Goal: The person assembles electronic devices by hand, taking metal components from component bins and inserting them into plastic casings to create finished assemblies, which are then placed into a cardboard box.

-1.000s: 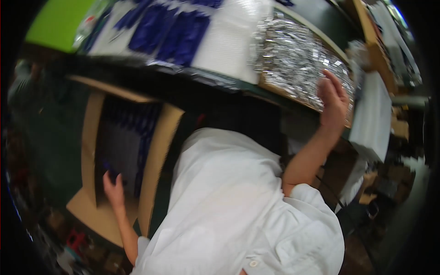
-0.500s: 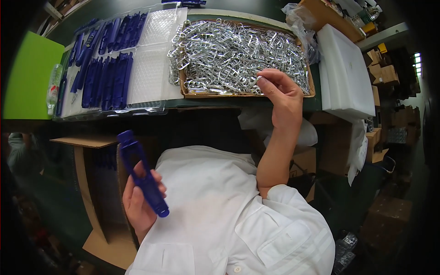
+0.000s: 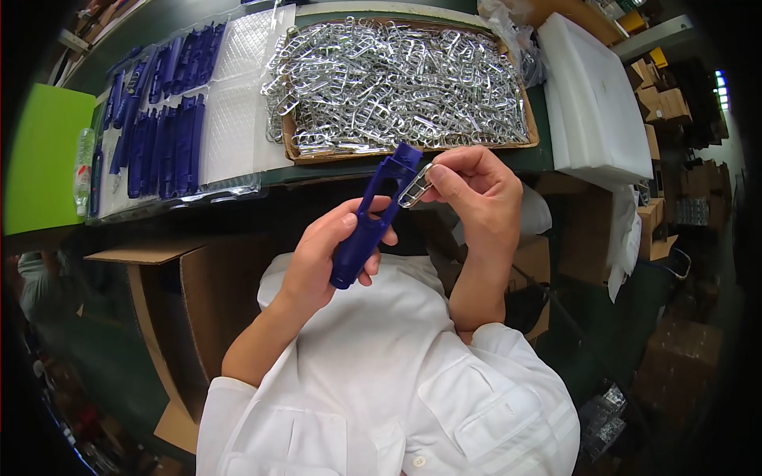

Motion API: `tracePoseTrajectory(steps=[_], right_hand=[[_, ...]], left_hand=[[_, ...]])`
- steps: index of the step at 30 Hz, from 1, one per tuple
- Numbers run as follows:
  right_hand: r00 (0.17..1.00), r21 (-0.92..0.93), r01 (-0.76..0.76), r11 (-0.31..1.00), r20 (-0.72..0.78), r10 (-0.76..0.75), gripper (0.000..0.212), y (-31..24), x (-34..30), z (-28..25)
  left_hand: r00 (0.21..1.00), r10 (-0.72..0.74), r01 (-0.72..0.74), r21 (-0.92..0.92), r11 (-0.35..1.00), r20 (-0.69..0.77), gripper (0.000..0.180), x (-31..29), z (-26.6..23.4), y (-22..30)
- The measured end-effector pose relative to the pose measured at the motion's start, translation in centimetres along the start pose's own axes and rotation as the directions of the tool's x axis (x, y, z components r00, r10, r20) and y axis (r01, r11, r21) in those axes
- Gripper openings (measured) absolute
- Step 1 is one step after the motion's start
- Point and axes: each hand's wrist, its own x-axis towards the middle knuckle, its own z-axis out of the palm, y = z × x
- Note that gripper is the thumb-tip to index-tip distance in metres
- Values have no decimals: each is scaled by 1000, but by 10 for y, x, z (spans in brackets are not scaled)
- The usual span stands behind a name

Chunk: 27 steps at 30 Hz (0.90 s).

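My left hand (image 3: pixel 317 250) is closed round a dark blue plastic casing (image 3: pixel 361 242), long and narrow with an oval opening, which tilts up and to the right. Between thumb and fingers of my right hand (image 3: pixel 480 186) is a shiny metal clip (image 3: pixel 415 186) with a looped, elongated frame. The clip is right beside the upper part of the casing; whether they touch I cannot tell. Just beyond both hands, a shallow cardboard box (image 3: pixel 292 136) is heaped with many similar metal clips (image 3: pixel 397 83).
Left of the box, clear plastic trays (image 3: pixel 238 119) hold rows of blue casings (image 3: pixel 178 147). A green panel (image 3: pixel 44 159) and a clear bottle (image 3: pixel 82 170) stand far left. White foam sheets (image 3: pixel 595 95) are stacked right of the box. An open carton (image 3: pixel 159 317) is below the table at left.
My left hand has brought the casing up and to the right, in front of the box. My right hand has drawn back from the heap with a clip, close to the casing.
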Motion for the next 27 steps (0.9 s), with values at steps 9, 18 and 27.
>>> tracePoseTrajectory(steps=[9,18,27], right_hand=[[916,-538,374,756,90,-390,12,0,-16,21],[886,-660,432,614,186,-424,13,7,-15,42],[902,-737,414,535,250,-352,21,23,-13,54]], left_hand=[[1000,0,-1,90,996,8,55,-3,-6,-7],[995,95,-88,225,970,-20,48,-12,-10,-10],[974,207,-166,340,926,-87,42,-11,-23,-17]])
